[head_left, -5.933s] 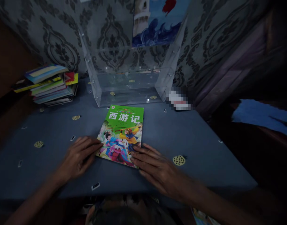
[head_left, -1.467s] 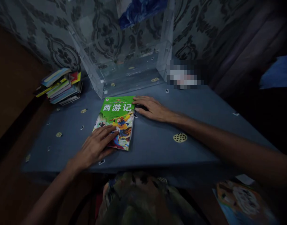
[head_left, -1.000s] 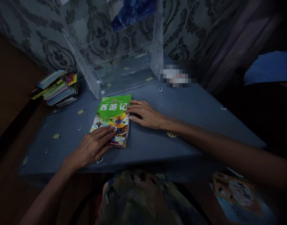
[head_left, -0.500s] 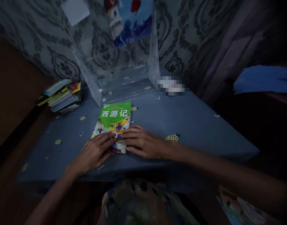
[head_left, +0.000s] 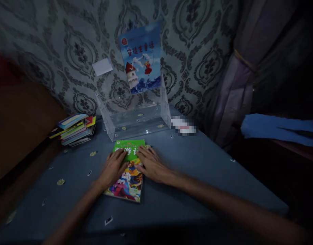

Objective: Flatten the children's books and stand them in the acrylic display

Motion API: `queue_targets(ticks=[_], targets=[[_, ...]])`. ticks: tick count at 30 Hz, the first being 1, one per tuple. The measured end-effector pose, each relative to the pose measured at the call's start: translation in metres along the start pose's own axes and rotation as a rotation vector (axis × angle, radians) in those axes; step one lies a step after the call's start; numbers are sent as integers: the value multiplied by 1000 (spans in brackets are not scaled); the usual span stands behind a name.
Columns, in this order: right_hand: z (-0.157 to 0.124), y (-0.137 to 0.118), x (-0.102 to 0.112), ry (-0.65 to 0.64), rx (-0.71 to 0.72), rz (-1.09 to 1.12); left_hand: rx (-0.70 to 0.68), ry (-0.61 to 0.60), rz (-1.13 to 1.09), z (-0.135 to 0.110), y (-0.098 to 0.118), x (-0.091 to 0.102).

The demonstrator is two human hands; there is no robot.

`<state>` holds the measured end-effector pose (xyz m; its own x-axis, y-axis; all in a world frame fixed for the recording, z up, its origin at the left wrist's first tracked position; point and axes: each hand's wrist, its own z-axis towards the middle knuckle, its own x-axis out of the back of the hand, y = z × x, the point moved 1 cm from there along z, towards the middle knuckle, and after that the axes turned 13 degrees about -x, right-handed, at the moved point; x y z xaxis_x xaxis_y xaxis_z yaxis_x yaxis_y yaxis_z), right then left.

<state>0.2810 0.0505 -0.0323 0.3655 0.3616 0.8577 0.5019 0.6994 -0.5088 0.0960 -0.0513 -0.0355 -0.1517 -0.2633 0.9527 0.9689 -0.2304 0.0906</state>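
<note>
Blue-grey, pineapple-patterned cloth-covered table (head_left: 202,163); clear acrylic rack (head_left: 107,122) at back. Green-topped, multicoloured rectangular paperback (head_left: 129,180) lies flat before it: probably light, flexible, slick; best held by long edges. Right hand (head_left: 152,165), left hand (head_left: 112,170) rest on it, fingers spread, unclenched.

Tied purple curtain (head_left: 236,90) beside patterned wallpaper (head_left: 192,51), blue cloth (head_left: 266,128) further right

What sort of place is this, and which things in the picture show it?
Probably a reading corner in a home: a green book on a cloth-covered table, a stack of books, and a clear rack before a patterned wall.
</note>
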Motion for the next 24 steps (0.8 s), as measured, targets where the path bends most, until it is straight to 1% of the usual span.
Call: queue_targets(ticks=[3,5,6,7,10,11,12,14,16,19,22,24], targets=[[16,5,0,12,-105,-45,271,28,-16,4,-16,-2],[21,9,-3,42,-143,-44,378,52,-125,5,-23,1],[23,11,-5,60,-147,-40,415,91,-220,5,-26,3],[24,12,-8,78,-146,-36,471,162,-360,6,-29,6],[24,14,-12,90,-136,-29,717,410,-855,10,-38,13],[24,14,-13,83,-139,-20,792,456,-986,12,-40,14],[24,14,-13,75,-146,-5,850,474,-1083,13,-41,16],[23,14,-14,64,-155,34,912,445,-1201,16,-39,17],[23,16,-17,73,-151,69,962,419,-1307,19,-33,16],[24,25,-25,120,-118,145,990,427,-1381,22,-20,13],[28,37,-35,187,-120,281,1049,541,-1441,28,-6,13],[31,45,-39,240,-192,365,1078,633,-1485,35,2,15]])
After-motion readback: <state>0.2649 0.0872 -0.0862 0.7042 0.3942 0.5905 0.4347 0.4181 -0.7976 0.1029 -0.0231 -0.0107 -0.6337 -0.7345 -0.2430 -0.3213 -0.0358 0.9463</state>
